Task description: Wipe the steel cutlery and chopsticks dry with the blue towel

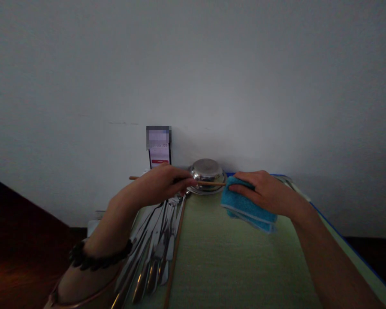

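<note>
My left hand (162,183) pinches a thin wooden chopstick (211,183) between thumb and fingers. The stick lies nearly level above the table, its left end poking out past my wrist. A folded blue cloth (249,209) with a pale edge is gripped in my right hand (266,191). The chopstick's right end goes into the cloth, where its tip is hidden. Just behind the stick, a shiny metal bowl (207,168) rests upside down near the wall. Below my left hand lies a pile of metal cutlery (157,249), partly covered by my forearm.
Another long wooden stick (177,244) lies along the right side of the cutlery. A phone (160,155) stands upright against the pale wall (212,77). The table has a green cover (231,262) with blue edging. Something metallic lies at the far right corner, partly behind my right hand.
</note>
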`<state>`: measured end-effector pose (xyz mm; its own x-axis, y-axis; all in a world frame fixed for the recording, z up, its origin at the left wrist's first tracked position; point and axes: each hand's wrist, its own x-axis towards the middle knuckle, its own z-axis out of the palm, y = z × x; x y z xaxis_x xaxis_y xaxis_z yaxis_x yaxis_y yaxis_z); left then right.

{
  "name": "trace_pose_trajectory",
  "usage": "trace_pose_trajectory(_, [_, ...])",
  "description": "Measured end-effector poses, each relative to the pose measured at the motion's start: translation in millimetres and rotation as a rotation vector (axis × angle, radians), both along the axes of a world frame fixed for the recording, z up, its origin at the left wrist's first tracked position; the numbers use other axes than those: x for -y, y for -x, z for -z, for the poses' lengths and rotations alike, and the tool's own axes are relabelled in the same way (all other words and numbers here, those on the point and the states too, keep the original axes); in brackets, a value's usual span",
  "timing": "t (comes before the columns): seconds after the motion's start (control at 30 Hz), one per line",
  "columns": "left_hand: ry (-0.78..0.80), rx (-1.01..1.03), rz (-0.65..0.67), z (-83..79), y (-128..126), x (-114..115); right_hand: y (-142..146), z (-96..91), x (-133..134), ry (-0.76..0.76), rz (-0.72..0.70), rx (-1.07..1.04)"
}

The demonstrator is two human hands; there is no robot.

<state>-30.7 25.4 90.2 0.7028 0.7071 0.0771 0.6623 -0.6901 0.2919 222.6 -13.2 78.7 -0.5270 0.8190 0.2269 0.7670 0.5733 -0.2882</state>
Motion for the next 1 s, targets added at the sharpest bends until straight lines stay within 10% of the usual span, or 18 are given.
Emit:
trace_pose_trajectory(0.4, [-0.226, 0.025, 0.008, -1.6, -2, 1, 10, 2.4, 2, -0.049, 0.049, 0.048])
trace_pose_trajectory(1.0, [-0.092, -0.001, -0.018, 3.4, 21, -5, -5, 3.0, -2, 0.001, 0.069, 0.016])
